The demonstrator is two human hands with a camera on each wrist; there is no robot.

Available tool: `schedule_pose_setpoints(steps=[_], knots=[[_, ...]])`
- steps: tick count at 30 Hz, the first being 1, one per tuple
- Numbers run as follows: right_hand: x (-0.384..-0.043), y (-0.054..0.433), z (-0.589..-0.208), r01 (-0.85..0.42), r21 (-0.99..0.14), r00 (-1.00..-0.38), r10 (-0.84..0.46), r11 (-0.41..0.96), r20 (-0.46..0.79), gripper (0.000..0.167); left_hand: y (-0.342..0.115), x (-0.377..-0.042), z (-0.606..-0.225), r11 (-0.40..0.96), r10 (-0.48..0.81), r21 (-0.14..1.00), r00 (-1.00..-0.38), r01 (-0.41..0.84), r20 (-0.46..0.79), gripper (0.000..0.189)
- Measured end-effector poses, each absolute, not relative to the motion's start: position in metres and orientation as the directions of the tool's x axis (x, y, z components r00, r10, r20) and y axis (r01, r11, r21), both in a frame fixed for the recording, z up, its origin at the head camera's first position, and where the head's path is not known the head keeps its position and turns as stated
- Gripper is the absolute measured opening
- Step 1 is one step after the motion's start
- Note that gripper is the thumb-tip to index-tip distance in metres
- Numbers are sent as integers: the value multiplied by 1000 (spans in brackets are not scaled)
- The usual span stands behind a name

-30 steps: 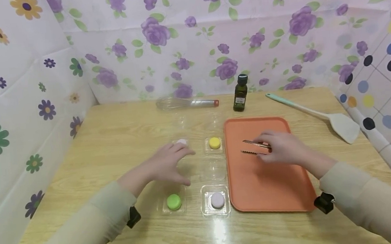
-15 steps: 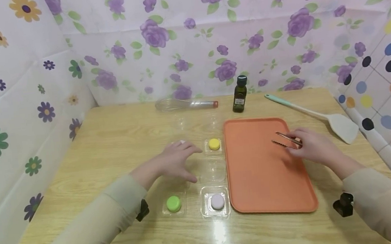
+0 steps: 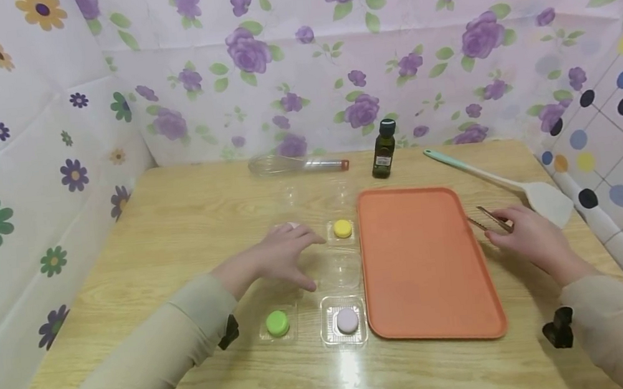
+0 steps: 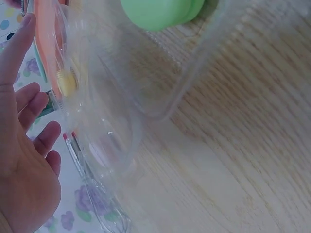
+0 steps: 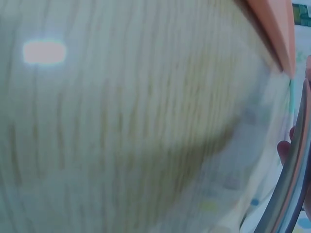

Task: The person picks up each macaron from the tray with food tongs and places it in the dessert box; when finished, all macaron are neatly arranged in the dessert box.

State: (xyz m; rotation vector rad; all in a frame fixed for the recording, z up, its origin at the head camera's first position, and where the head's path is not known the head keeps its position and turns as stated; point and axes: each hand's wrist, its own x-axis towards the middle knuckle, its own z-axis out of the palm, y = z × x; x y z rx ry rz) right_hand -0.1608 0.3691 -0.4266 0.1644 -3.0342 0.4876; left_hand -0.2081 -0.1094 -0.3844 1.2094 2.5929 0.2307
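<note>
My right hand (image 3: 532,239) holds metal tongs (image 3: 495,220) by the right edge of the orange tray (image 3: 425,265); the tongs' arms are spread with nothing between the tips. In the right wrist view the tongs (image 5: 291,179) show at the right edge. Fingers spread, my left hand (image 3: 283,253) hovers over the clear plastic boxes. A pale macaron (image 3: 293,225) is mostly hidden behind it. A yellow macaron (image 3: 342,228), a green macaron (image 3: 277,323) and a lavender macaron (image 3: 347,320) sit in clear boxes left of the tray.
A whisk (image 3: 300,163) lies at the back of the table, with a dark green bottle (image 3: 383,149) upright to its right. A white spatula (image 3: 549,201) with a mint handle lies at the right. Patterned cloths surround the table on three sides.
My right hand has carried the tongs rightward from over the tray to its right edge. My left hand has shifted slightly to the right. The macarons have stayed in place.
</note>
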Motion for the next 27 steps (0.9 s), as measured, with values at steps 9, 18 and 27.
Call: schedule_pose_setpoints(steps=[9,18,27], knots=[[-162,385,-443,-106,-261,-993,-87,960,83,50,-109,-208,-389,644,765,261,-614,719,-194,90],[-162,388,-450,-67,-243,-998,-66,968,13,52,-106,-206,-388,656,755,269,-621,705,-213,92],[-165,386,-452,-36,-241,-999,-39,970,-7,63,-103,-206,-390,657,754,263,-624,707,-206,92]])
